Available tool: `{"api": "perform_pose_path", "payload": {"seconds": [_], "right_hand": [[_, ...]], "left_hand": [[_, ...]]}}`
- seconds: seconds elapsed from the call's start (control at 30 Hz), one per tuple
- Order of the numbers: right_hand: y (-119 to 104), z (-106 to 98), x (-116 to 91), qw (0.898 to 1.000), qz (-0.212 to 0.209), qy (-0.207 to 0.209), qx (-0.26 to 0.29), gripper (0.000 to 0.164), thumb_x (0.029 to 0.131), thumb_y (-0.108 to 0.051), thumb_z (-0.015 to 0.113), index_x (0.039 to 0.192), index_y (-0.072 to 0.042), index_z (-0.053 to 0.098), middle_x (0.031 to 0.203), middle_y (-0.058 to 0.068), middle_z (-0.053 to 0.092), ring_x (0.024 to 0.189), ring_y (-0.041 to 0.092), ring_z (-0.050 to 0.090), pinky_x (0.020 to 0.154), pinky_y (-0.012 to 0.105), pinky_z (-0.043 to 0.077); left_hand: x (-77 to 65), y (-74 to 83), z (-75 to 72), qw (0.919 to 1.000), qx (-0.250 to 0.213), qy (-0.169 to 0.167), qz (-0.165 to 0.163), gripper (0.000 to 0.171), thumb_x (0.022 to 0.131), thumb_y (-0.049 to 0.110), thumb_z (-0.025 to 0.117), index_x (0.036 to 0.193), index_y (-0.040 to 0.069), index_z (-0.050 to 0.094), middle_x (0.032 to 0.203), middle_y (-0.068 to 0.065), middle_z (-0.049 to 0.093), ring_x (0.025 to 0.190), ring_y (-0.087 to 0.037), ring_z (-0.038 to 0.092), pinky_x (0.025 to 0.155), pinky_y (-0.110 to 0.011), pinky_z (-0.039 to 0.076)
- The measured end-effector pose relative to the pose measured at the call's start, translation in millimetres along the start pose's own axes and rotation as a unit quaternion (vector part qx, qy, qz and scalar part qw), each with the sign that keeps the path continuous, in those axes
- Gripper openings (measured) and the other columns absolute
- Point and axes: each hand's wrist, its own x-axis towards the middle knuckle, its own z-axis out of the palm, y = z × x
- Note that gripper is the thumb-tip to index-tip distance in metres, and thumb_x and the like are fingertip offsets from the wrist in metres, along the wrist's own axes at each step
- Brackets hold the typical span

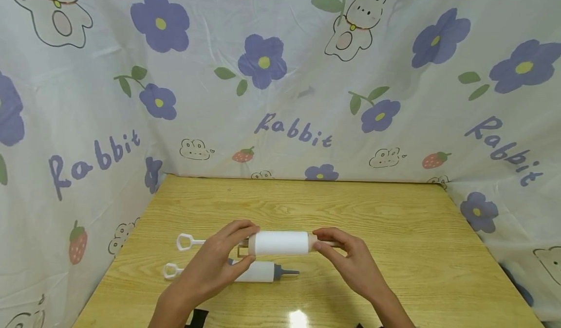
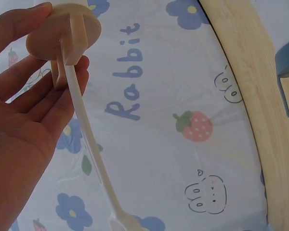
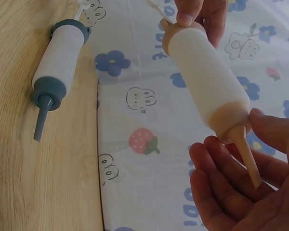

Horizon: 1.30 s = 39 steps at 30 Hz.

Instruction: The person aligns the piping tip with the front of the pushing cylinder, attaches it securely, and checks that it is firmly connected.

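Observation:
A piping syringe (image 1: pixel 281 243) with a white barrel and beige end caps is held level above the table between both hands. My left hand (image 1: pixel 216 257) grips its rear beige cap (image 2: pixel 62 36), thumb on one side and fingers on the other. From that cap a thin white plunger rod (image 2: pixel 89 127) sticks out, ending in a loop handle (image 1: pixel 184 242). At the front, my right hand (image 1: pixel 350 257) pinches the beige nozzle cap (image 3: pixel 229 118), and the tapered nozzle (image 3: pixel 247 159) points out past the thumb.
A second piping syringe (image 3: pixel 60 55) with blue-grey caps lies on the wooden table (image 1: pixel 394 230), partly behind my left hand in the head view. Its loop handle (image 1: pixel 171 270) points left, its nozzle right. A printed rabbit-and-flower cloth (image 1: pixel 298 99) surrounds the table's back and sides.

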Motion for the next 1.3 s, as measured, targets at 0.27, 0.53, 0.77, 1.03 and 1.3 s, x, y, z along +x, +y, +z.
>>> {"api": "perform_pose_path", "payload": {"seconds": [0.27,0.53,0.77,1.03,1.3], "right_hand": [[2.4,-1.4,0.2,1.0,-0.004,-0.01,0.008,0.034,0.1,-0.036,0.068,0.131,-0.024,0.069,0.13,-0.007,0.071,0.115,0.014,0.069,0.1,0.035,0.057],[8.5,-3.5,-1.5,0.995,-0.094,-0.019,-0.014,0.052,0.093,-0.031,0.078,0.141,-0.037,0.057,0.147,-0.009,0.056,0.135,0.014,0.052,0.108,0.036,0.052],[7.4,-1.2,-2.6,0.997,-0.071,-0.021,-0.013,0.04,0.094,-0.033,0.077,0.132,-0.033,0.064,0.136,-0.006,0.067,0.128,0.016,0.061,0.107,0.05,0.051],[2.9,-0.2,-2.5,1.0,-0.018,-0.014,-0.012,0.03,0.096,-0.039,0.073,0.125,-0.032,0.07,0.124,-0.008,0.072,0.118,0.019,0.067,0.101,0.052,0.051],[6.5,0.0,-1.9,0.997,-0.07,-0.008,-0.012,0.044,0.094,-0.033,0.077,0.135,-0.034,0.062,0.132,-0.011,0.067,0.12,0.013,0.064,0.103,0.045,0.054]], "left_hand": [[-0.4,0.0,0.1,1.0,-0.002,0.002,-0.001,0.054,0.083,0.004,0.084,0.134,0.008,0.065,0.134,-0.005,0.063,0.102,-0.012,0.069,0.082,-0.022,0.061],[-0.6,-0.6,-0.7,1.0,-0.004,0.003,0.003,0.055,0.084,0.002,0.083,0.135,0.01,0.065,0.134,-0.006,0.064,0.101,-0.014,0.07,0.081,-0.023,0.061],[-0.7,0.1,0.0,0.9999,-0.011,-0.001,-0.005,0.053,0.084,0.004,0.083,0.134,0.008,0.065,0.134,-0.005,0.063,0.102,-0.013,0.07,0.083,-0.022,0.061],[-0.9,1.3,0.7,0.9999,-0.009,0.004,0.009,0.052,0.085,0.003,0.083,0.134,0.009,0.065,0.133,-0.004,0.064,0.103,-0.013,0.069,0.082,-0.023,0.062],[-1.3,0.8,0.5,0.9999,-0.011,0.005,0.012,0.054,0.085,0.002,0.083,0.135,0.009,0.065,0.133,-0.006,0.063,0.103,-0.014,0.07,0.082,-0.023,0.062]]}}
